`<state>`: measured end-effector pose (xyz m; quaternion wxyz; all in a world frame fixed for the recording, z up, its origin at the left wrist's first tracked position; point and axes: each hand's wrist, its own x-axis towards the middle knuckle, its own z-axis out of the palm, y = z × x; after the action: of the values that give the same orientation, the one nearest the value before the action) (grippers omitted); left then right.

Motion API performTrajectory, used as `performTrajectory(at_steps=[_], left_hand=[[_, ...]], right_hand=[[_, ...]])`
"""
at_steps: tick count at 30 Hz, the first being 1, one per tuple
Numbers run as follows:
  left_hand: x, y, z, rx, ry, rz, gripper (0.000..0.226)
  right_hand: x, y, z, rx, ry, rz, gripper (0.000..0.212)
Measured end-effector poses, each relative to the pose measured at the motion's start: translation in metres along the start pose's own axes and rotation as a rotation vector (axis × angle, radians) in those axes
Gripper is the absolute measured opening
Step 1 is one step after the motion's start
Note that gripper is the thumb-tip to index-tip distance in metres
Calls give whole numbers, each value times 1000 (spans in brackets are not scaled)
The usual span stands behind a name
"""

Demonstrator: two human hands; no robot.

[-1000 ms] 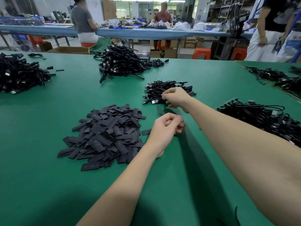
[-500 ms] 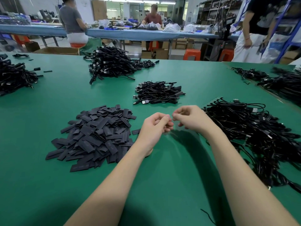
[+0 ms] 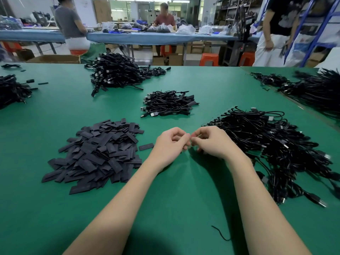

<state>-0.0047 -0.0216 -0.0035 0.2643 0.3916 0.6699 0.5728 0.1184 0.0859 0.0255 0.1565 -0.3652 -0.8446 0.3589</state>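
Green mat over the work table (image 3: 55, 218). Left hand (image 3: 170, 144) and right hand (image 3: 211, 142): mid-table, nearer the front edge, fingers curled, tips touching each other. Nothing visibly pinched between them; anything there is too small to tell.

Loose USB cable heap (image 3: 272, 144): toward the right edge, just beside the right hand.
Pile of flat black sleeves (image 3: 97, 153): toward the left edge. One stray sleeve (image 3: 146, 146) just beside the left hand.
Bundled cables (image 3: 169, 103): toward the back edge, well apart from both hands.

Judged step: readying to join a cable and a sleeve.

Handling advice:
- Draw one cable out by its plug, not by a loop, to avoid dragging the tangle.
- Take the stray sleeve first.
- Pinch its edges, probably, to open it.
- Keep the work low over the mat.
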Motion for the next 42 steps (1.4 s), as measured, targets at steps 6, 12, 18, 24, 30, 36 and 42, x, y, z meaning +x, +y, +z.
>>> performTrajectory(at_steps=[6, 12, 18, 24, 30, 36, 42], left_hand=[[16, 13, 15, 391, 30, 73, 6], [62, 28, 54, 543, -5, 28, 48], [91, 37, 85, 579, -131, -121, 56], [110, 51, 85, 388, -94, -253, 57], [117, 56, 89, 528, -2, -213, 52], [118, 75, 89, 703, 30, -137, 61], [126, 86, 80, 407, 10, -152, 53]], right_hand=[[-4, 8, -43, -109, 183, 125, 14], [-8, 19, -53, -87, 341, 245, 19], [-8, 23, -50, -36, 370, 258, 18], [-7, 27, -53, 40, 363, 257, 17], [-8, 23, -56, 52, 373, 273, 20], [-10, 20, -58, 35, 398, 257, 16], [-11, 16, -67, 256, 386, 169, 16]])
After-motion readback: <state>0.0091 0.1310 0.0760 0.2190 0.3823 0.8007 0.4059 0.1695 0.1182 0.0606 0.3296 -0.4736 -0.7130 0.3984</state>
